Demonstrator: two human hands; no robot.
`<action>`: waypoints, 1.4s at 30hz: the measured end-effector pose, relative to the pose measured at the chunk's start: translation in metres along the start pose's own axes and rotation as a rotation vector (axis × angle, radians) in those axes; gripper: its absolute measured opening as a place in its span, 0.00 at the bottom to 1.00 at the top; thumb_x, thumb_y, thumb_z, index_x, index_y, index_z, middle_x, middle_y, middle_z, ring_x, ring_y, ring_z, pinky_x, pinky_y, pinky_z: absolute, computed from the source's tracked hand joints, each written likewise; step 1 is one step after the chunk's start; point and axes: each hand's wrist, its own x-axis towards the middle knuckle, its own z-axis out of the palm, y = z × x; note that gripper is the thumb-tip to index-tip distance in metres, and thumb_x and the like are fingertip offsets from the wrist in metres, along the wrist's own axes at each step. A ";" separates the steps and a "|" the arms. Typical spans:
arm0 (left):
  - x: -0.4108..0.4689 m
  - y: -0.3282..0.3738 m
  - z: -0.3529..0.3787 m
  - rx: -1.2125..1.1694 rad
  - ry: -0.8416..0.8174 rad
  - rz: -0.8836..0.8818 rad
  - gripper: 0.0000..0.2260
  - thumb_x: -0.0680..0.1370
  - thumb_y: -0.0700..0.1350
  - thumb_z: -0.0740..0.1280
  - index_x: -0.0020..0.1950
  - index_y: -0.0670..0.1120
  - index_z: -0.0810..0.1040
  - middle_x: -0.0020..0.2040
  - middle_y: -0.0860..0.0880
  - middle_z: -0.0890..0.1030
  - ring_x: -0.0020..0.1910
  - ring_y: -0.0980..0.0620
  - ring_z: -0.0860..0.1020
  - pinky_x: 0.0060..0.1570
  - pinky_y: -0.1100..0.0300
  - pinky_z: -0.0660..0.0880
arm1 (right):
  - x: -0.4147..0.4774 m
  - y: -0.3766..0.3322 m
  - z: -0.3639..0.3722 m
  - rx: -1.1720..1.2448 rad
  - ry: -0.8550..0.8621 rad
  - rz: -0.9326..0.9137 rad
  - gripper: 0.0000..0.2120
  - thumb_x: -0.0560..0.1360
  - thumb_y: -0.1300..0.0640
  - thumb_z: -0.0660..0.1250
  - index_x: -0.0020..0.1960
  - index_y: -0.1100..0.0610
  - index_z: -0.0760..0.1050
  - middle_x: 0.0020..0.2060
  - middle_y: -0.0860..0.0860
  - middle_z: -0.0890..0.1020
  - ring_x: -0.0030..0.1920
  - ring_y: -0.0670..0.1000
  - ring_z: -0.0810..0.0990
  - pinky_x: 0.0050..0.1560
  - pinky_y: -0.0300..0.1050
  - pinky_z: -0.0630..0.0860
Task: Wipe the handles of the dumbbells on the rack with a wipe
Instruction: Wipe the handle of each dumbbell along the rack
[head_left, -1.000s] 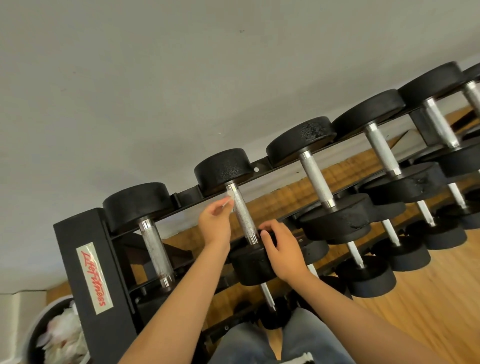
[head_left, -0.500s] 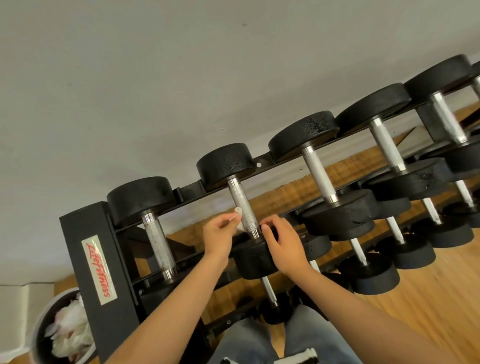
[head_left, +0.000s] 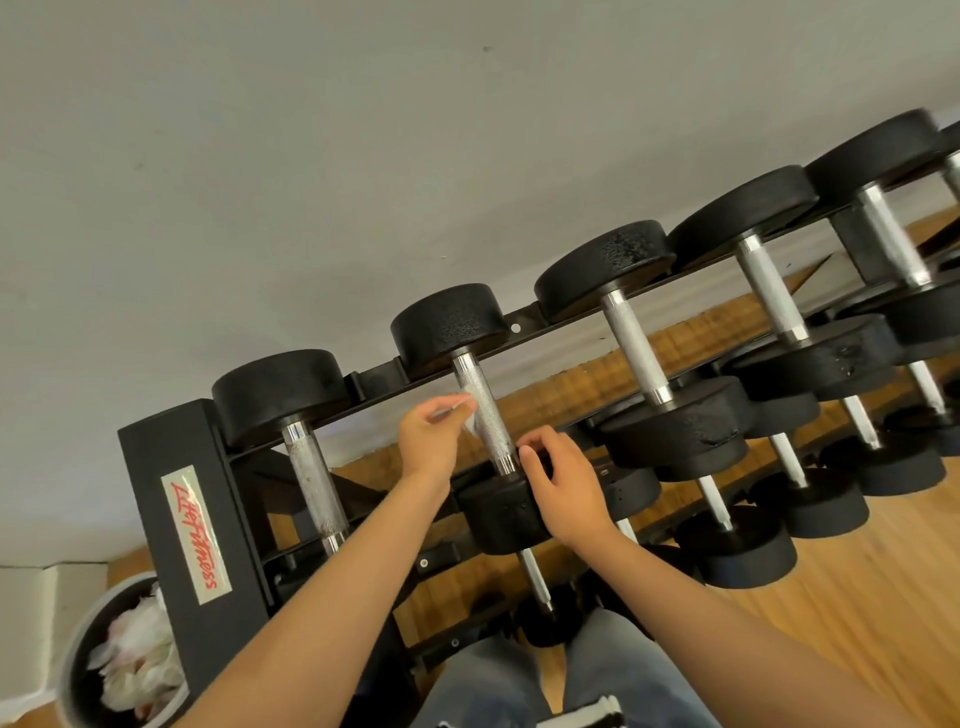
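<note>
A black rack (head_left: 176, 457) carries a row of black dumbbells with knurled silver handles. My left hand (head_left: 431, 439) pinches a small white wipe (head_left: 467, 413) and holds it against the left side of the second dumbbell's handle (head_left: 485, 415), about midway up. My right hand (head_left: 563, 486) rests with curled fingers on that dumbbell's near black head (head_left: 498, 514), fingertips close to the handle's lower end. The first dumbbell's handle (head_left: 314, 478) stands to the left, and a third handle (head_left: 634, 345) to the right.
A grey bin (head_left: 78, 660) holding crumpled white wipes stands at the lower left beside the rack's end post. Lower tiers hold several smaller dumbbells. A grey wall rises behind the rack, with wooden floor on the right. My knees in jeans (head_left: 498, 680) show at the bottom.
My left hand slid the wipe down the handle towards its lower end, then back up to mid-handle. My right hand stayed on the near head.
</note>
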 end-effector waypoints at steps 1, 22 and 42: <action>0.006 0.006 0.001 -0.031 0.014 0.002 0.03 0.76 0.41 0.71 0.46 0.50 0.82 0.48 0.54 0.82 0.52 0.55 0.78 0.56 0.59 0.75 | 0.000 0.000 0.000 0.004 -0.004 0.003 0.05 0.80 0.51 0.59 0.51 0.48 0.73 0.44 0.40 0.76 0.49 0.41 0.74 0.47 0.36 0.71; 0.018 -0.003 0.014 -0.400 -0.046 -0.165 0.02 0.81 0.39 0.62 0.50 0.44 0.73 0.55 0.44 0.78 0.54 0.52 0.79 0.50 0.62 0.77 | 0.000 -0.002 -0.001 -0.024 -0.004 -0.020 0.04 0.80 0.53 0.59 0.49 0.47 0.73 0.42 0.39 0.75 0.48 0.40 0.73 0.46 0.34 0.69; 0.006 0.012 0.017 -0.017 0.169 0.157 0.03 0.79 0.41 0.67 0.48 0.45 0.80 0.46 0.53 0.81 0.47 0.59 0.79 0.50 0.67 0.75 | 0.000 -0.003 -0.001 -0.050 -0.004 -0.031 0.04 0.80 0.53 0.59 0.49 0.48 0.73 0.41 0.39 0.74 0.47 0.40 0.73 0.45 0.33 0.69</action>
